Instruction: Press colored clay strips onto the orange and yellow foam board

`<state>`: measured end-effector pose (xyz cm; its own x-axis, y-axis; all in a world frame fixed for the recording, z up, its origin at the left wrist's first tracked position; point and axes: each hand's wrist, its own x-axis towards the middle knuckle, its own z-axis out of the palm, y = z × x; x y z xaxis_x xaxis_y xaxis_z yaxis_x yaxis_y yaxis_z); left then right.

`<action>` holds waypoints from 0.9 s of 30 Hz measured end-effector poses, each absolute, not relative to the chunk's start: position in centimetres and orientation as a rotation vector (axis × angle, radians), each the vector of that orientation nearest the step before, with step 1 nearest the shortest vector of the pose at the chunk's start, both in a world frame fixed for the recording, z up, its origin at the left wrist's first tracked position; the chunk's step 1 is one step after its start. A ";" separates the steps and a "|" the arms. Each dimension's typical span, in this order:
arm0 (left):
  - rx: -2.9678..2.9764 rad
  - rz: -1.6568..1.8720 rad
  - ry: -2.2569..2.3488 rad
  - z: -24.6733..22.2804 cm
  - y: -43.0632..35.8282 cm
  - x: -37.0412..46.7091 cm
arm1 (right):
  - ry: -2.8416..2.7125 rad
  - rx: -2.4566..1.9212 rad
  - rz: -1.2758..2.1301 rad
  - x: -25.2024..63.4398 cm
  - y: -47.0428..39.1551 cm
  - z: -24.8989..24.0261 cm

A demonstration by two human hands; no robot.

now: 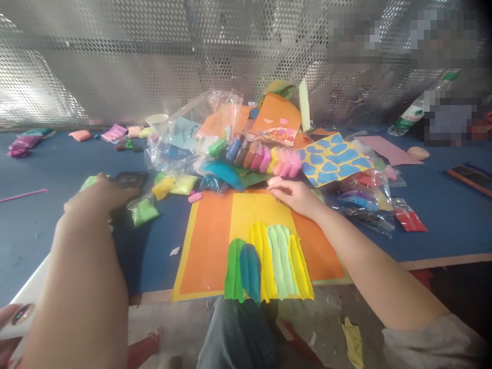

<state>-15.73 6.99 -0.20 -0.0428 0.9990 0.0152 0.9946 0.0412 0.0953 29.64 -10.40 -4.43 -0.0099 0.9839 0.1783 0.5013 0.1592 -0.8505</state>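
An orange and yellow sheet (207, 241) lies at the table's front edge. On its lower part stand ridged strips of modelling clay: green (232, 269), blue (249, 271), yellow (261, 251) and pale mint (280, 261). My right hand (294, 196) rests at the sheet's far edge, its fingers drawn together around a pale spot too small to name. To the left, my left hand (98, 197) reaches over a dark flat box (130, 179) beside a bag of light green clay (144, 211). Blur and the hand itself hide its fingertips.
Behind the sheet are a row of packed coloured clay (265, 158), a clear plastic bag (172, 148) and a blue-patched yellow sheet (334, 159). More clay bags (365, 200) lie right. A bottle (413, 115) stands far right, before a perforated metal panel (154, 66).
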 end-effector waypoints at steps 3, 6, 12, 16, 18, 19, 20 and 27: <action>1.853 -0.053 2.432 1.3 5.3 -13.5 | -1.632 -1.458 0.746 29.6 -10.4 -4.4; 1.828 0.086 2.497 2.8 3.7 -11.0 | -1.636 -1.456 0.743 29.6 -10.4 -4.3; 2.310 0.951 2.262 3.8 2.4 -6.3 | -1.626 -1.473 0.754 29.6 -10.3 -4.4; 2.893 1.629 1.378 3.1 1.7 -3.0 | -1.622 -1.485 0.761 29.5 -10.3 -4.2; 3.135 1.633 0.841 2.9 0.7 -1.1 | -1.635 -1.466 0.757 29.5 -10.4 -4.0; 3.200 1.559 0.640 2.8 0.1 -0.2 | -1.643 -1.463 0.750 29.4 -10.4 -3.9; 3.253 1.429 0.482 2.8 -0.6 0.9 | -1.649 -1.462 0.740 29.3 -10.5 -3.8; 3.463 0.741 0.124 2.2 -3.7 7.1 | -1.682 -1.403 0.700 28.6 -10.8 -3.0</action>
<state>7.08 -3.66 2.21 0.9137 -0.0162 0.4061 0.1475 -0.9179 -0.3684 28.59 -10.82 -3.00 -0.0458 0.9705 0.2366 0.5166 0.2257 -0.8259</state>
